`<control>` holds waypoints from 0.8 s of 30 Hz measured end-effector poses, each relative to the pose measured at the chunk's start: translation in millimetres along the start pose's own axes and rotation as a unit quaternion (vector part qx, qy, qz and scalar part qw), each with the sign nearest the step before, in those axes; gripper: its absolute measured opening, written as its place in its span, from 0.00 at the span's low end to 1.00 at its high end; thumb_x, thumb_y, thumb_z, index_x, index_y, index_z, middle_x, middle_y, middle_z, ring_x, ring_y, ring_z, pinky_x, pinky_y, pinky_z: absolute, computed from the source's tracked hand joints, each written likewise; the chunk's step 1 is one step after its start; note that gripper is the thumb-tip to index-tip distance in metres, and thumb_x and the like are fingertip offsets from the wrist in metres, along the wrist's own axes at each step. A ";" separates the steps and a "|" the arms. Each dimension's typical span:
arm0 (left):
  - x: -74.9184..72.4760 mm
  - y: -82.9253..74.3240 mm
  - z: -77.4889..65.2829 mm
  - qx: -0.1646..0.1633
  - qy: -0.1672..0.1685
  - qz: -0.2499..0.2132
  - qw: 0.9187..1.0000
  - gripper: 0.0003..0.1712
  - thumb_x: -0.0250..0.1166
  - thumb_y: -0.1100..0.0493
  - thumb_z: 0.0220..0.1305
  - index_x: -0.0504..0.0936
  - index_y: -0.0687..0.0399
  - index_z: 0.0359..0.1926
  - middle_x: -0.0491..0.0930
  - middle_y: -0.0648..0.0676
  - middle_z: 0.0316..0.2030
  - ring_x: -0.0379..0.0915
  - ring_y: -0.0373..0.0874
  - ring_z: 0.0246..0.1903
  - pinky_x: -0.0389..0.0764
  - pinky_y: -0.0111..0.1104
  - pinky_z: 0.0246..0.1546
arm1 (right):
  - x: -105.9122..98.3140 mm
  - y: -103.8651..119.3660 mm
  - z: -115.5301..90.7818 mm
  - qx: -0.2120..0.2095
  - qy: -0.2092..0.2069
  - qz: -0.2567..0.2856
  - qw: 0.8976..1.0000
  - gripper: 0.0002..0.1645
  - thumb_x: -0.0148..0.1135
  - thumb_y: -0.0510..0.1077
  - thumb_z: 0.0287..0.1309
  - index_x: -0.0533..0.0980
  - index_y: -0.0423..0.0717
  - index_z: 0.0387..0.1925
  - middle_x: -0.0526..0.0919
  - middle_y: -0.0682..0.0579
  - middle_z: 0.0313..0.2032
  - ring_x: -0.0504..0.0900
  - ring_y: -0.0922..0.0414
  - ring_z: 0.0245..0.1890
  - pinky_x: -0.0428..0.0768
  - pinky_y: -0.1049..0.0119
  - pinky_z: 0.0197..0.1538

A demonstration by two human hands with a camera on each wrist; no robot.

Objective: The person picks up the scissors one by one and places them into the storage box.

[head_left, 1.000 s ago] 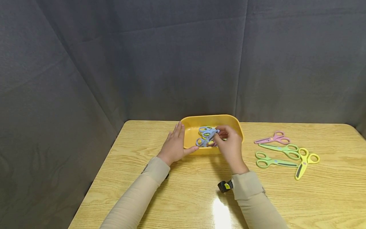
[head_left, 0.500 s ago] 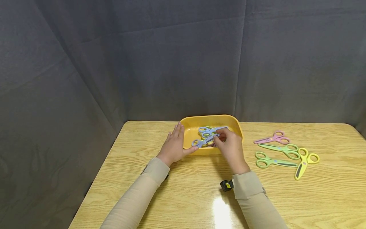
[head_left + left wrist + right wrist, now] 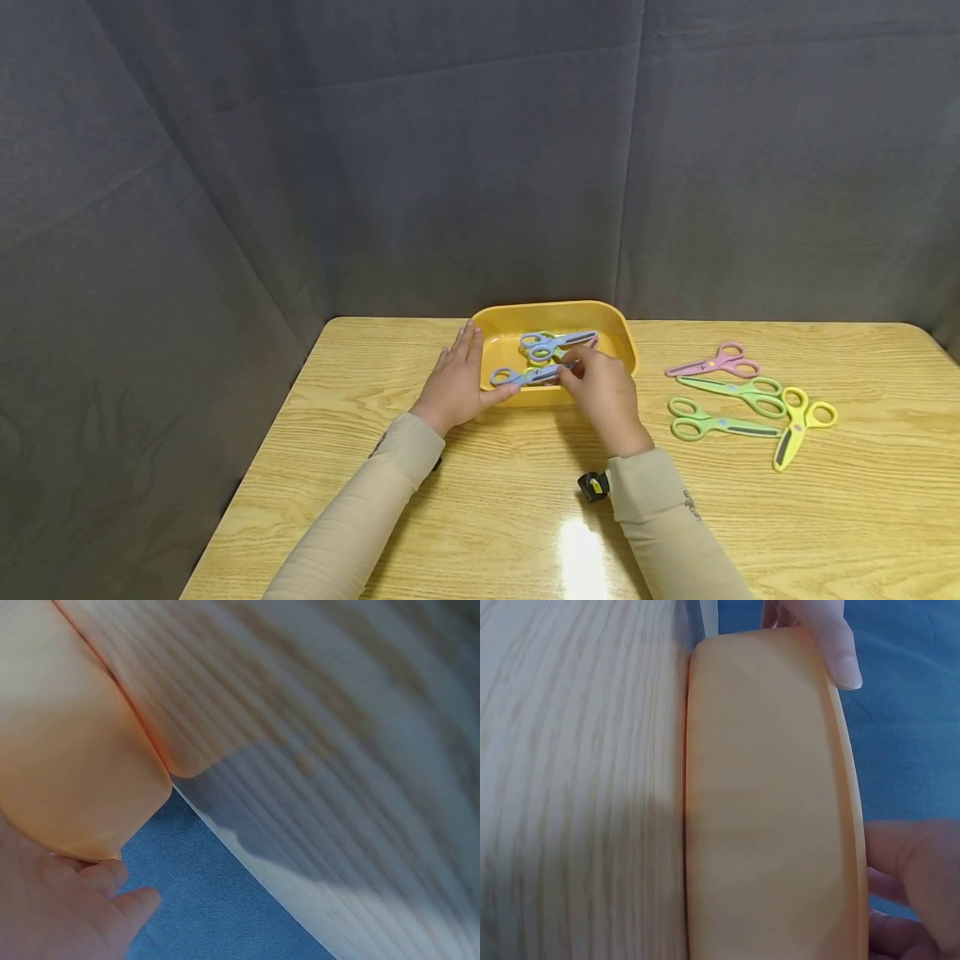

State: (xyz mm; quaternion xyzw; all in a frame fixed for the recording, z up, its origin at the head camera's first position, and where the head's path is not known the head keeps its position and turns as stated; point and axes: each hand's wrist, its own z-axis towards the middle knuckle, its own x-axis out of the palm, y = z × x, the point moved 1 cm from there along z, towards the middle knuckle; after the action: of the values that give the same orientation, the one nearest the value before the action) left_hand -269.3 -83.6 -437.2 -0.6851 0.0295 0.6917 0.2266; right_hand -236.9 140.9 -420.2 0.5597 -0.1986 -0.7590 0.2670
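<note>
In the head view a yellow plastic bin point(image 3: 551, 397) stands at the table's back edge. My left hand point(image 3: 453, 383) rests along its left rim with straight fingers, the thumb over the front rim. Inside the bin my right hand point(image 3: 606, 398) pinches the blade end of blue scissors point(image 3: 538, 372), whose handles point left. Beyond them lie other blue scissors point(image 3: 566, 339), on top of green, yellow and pink ones that are partly hidden. The right wrist view has the bin's outer wall point(image 3: 772, 787) in front of the held scissors, hiding them.
Right of the bin lie pink scissors point(image 3: 716, 362), two green pairs, the nearer green scissors point(image 3: 723, 425) touching or close to yellow scissors point(image 3: 798, 425). A grey curtain point(image 3: 480, 167) hangs behind the wooden table point(image 3: 495, 517).
My right hand has shifted the lower blue scissors left and turned them flatter, along the bin's front wall. They now lie apart from the other blue pair's handles. My left hand stays put.
</note>
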 end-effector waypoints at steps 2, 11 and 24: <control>-0.4 -0.3 -0.1 -0.001 0.000 -0.002 1.000 0.67 0.56 0.22 0.63 0.42 0.67 0.79 0.38 0.62 0.80 0.35 0.55 0.79 0.48 0.51 0.75 | -0.4 0.6 -0.9 -0.004 -0.003 -0.001 1.000 0.07 0.69 0.42 0.62 0.86 0.40 0.36 0.87 0.48 0.29 0.81 0.52 0.27 0.77 0.56 0.30; -1.3 -0.8 -1.3 -0.004 0.001 -0.017 1.000 0.67 0.57 0.22 0.62 0.41 0.66 0.80 0.37 0.61 0.80 0.32 0.52 0.79 0.47 0.51 0.76 | -0.7 0.8 -1.6 -0.020 -0.004 -0.015 1.000 0.08 0.69 0.42 0.62 0.85 0.39 0.34 0.87 0.47 0.29 0.81 0.53 0.26 0.78 0.56 0.30; -0.7 -0.6 -1.6 -0.001 -0.002 -0.022 1.000 0.67 0.57 0.22 0.62 0.42 0.66 0.80 0.37 0.62 0.80 0.34 0.55 0.79 0.47 0.52 0.76 | 0.8 -0.6 -0.4 -0.027 0.002 -0.022 0.999 0.08 0.68 0.42 0.63 0.85 0.40 0.33 0.86 0.48 0.28 0.78 0.54 0.23 0.76 0.57 0.29</control>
State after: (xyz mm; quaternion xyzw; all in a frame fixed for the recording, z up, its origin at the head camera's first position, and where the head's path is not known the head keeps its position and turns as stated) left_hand -267.6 -83.8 -436.4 -0.6845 0.0132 0.6881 0.2407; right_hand -236.8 140.8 -421.3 0.5584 -0.1647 -0.7685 0.2655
